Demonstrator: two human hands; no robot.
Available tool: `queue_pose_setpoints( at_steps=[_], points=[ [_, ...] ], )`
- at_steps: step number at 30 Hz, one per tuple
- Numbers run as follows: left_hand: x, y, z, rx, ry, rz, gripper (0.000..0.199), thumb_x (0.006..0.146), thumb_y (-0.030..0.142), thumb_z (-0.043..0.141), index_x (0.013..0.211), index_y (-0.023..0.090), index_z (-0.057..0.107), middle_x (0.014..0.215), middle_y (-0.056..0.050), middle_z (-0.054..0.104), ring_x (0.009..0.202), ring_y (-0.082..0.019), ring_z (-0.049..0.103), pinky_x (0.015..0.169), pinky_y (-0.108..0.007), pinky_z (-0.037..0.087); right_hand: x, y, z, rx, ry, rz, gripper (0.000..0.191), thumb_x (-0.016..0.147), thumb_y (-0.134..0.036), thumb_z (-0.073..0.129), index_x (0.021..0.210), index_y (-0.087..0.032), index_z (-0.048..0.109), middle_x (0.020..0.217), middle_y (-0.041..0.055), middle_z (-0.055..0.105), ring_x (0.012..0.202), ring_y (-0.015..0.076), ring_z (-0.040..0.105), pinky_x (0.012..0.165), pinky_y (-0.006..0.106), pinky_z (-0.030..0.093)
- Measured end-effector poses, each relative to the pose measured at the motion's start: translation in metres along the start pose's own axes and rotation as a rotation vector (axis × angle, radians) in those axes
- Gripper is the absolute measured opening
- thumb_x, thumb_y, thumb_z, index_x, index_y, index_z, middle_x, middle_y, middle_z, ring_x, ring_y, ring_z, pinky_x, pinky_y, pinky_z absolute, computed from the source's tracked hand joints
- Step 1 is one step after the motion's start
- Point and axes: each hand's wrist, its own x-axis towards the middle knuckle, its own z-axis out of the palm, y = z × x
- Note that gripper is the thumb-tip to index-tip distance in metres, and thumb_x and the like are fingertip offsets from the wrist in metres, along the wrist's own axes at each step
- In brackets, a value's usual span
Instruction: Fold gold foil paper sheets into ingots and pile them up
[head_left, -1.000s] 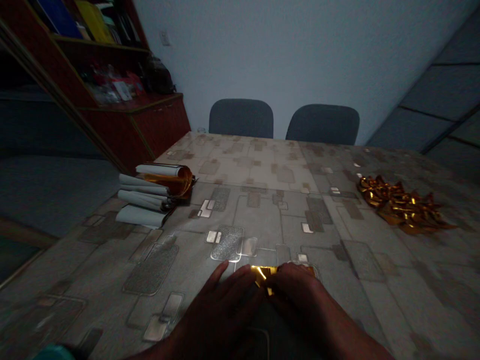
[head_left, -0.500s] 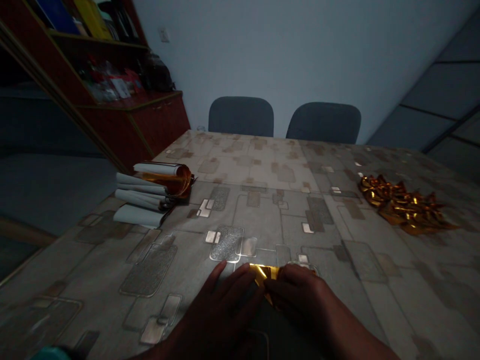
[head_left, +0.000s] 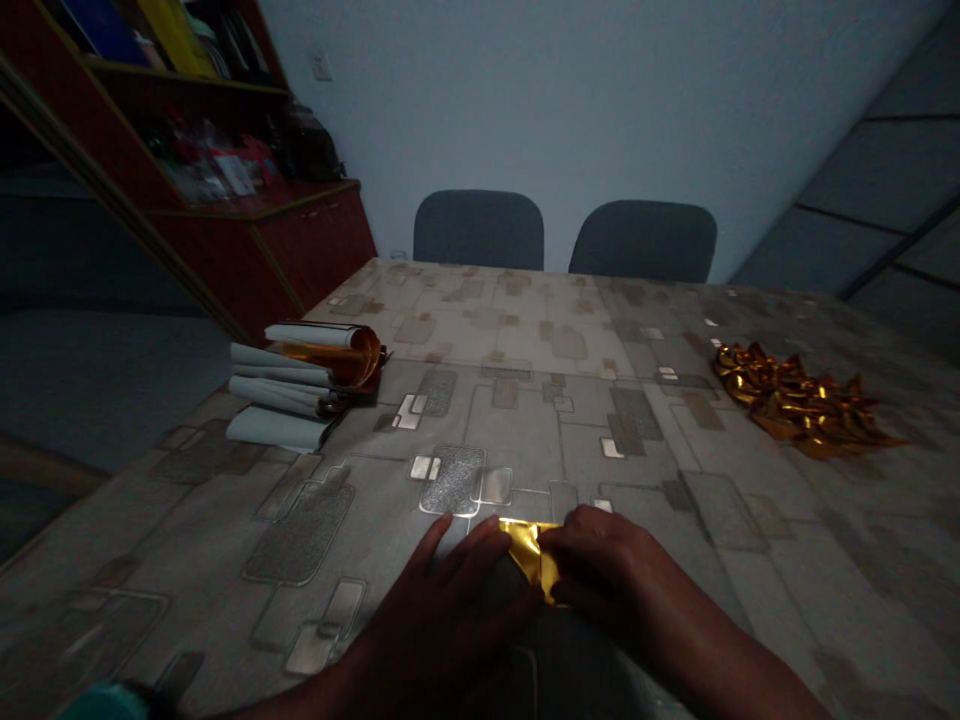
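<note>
A small piece of shiny gold foil paper (head_left: 529,550) lies on the patterned tablecloth (head_left: 517,430) near the front, between my hands. My left hand (head_left: 457,610) rests at the foil's left side, its fingers spread and the fingertips on the foil's edge. On the right side, my right hand (head_left: 607,565) pinches the foil between thumb and fingers. Part of the foil is hidden under the right fingers. Folded gold pieces (head_left: 806,400) sit in a pile at the right of the table.
A stack of folded grey-backed gold sheets (head_left: 300,385) lies at the table's left edge. Two grey chairs (head_left: 478,230) stand behind the far edge. A red cabinet (head_left: 315,245) is at the back left. A teal object (head_left: 105,703) shows at the bottom left.
The right hand has risen slightly at the foil, and more of the gold surface shows between the hands. The left hand is nearly unchanged. The view has shifted slightly.
</note>
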Motion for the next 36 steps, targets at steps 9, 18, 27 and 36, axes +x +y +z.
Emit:
queue_pose_setpoints(
  at_steps=[9, 18, 27, 36],
  points=[
    [0.0, 0.002, 0.002, 0.007, 0.037, -0.029, 0.076, 0.081, 0.01, 0.053, 0.151, 0.028, 0.032, 0.153, -0.011, 0.037, 0.147, -0.028, 0.019, 0.114, -0.053, 0.024, 0.002, 0.003, -0.004, -0.063, 0.021, -0.003, 0.03, 0.077, -0.005, 0.075, 0.102, -0.023, 0.071, 0.088, 0.0037, 0.067, 0.081, 0.0198, 0.06, 0.07, 0.031, 0.044],
    [-0.001, -0.001, 0.003, -0.008, 0.014, -0.01, 0.072, 0.084, 0.015, 0.053, 0.152, 0.027, 0.03, 0.155, -0.013, 0.037, 0.148, -0.03, 0.02, 0.115, -0.056, 0.023, -0.003, -0.012, -0.004, -0.003, -0.027, 0.102, 0.01, 0.091, -0.015, 0.063, 0.09, -0.023, 0.068, 0.086, 0.0019, 0.062, 0.076, 0.0169, 0.059, 0.063, 0.027, 0.043],
    [-0.002, 0.0, 0.0, -0.063, -0.04, -0.068, 0.077, 0.084, 0.018, 0.061, 0.153, 0.033, 0.029, 0.158, -0.014, 0.031, 0.144, -0.036, 0.031, 0.114, -0.064, 0.022, 0.0, -0.014, -0.006, -0.157, -0.003, 0.009, 0.012, 0.09, -0.014, 0.061, 0.091, -0.024, 0.068, 0.084, 0.0039, 0.06, 0.072, 0.0185, 0.057, 0.059, 0.029, 0.039],
    [-0.002, 0.001, 0.003, -0.013, -0.068, -0.146, 0.09, 0.077, 0.021, 0.071, 0.151, 0.044, 0.026, 0.163, -0.015, 0.009, 0.145, -0.049, 0.019, 0.105, -0.076, 0.022, -0.001, -0.01, -0.002, -0.232, 0.0, -0.025, 0.026, 0.088, -0.01, 0.062, 0.105, -0.028, 0.069, 0.088, 0.0049, 0.061, 0.077, 0.0206, 0.057, 0.063, 0.03, 0.04]
  ],
)
